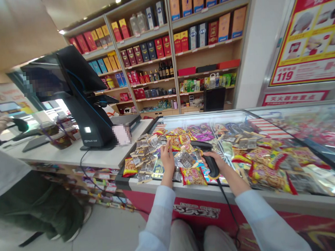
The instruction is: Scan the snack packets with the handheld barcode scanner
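My right hand (216, 163) is wrapped round the handle of a black barcode scanner (213, 167). The scanner's head points left over the snack packets, and its cord hangs down in front of the freezer. To its left, my left hand (167, 160) lies over the packets with its fingers stretched out, touching or just above them. Clear packets with dark contents (185, 158) lie between my hands. A yellow and red noodle snack packet (193, 176) is just below these. More small clear packets (146, 152) are heaped left of my left hand.
The packets lie on a glass-topped chest freezer (186, 195). More yellow snack packets (269, 170) spread to the right, and purple packets (201, 131) lie behind. A black checkout terminal (90, 108) stands on the white counter (106, 154). At the left is another person (22, 189).
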Demonstrator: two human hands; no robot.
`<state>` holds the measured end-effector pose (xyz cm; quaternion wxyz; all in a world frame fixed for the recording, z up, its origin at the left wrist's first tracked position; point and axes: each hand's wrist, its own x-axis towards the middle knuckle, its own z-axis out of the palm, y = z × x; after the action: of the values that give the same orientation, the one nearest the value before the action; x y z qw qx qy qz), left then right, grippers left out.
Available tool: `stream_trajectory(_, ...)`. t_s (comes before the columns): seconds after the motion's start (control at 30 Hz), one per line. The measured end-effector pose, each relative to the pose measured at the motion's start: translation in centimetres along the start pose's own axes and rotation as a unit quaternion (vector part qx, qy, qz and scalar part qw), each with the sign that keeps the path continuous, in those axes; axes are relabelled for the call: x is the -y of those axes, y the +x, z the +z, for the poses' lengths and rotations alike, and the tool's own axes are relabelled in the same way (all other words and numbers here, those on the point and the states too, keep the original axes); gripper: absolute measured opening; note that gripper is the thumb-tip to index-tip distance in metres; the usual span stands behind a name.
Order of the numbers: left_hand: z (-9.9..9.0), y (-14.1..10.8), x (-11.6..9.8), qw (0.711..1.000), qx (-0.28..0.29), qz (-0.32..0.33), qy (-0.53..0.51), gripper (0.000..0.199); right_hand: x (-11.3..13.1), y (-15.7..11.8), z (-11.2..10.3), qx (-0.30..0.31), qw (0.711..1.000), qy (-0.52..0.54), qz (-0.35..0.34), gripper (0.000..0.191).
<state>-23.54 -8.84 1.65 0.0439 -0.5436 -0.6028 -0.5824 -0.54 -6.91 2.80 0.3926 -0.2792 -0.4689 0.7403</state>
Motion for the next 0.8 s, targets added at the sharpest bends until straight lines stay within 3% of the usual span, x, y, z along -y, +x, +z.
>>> stream_trajectory(0.57, -0.1, 0.1, -0.1, 1.000, -0.014, 0.012, -0.001, 0.039, 0.1, -0.1, 0.3, -0.007, 1.000, -0.007, 0.000, 0.024)
stream_trajectory(0.8, -0.2, 0.0, -0.6, 0.998, -0.050, 0.022, 0.027, 0.040, 1.3, -1.2, 1.6, -0.029, 0.997, 0.037, -0.069, 0.019)
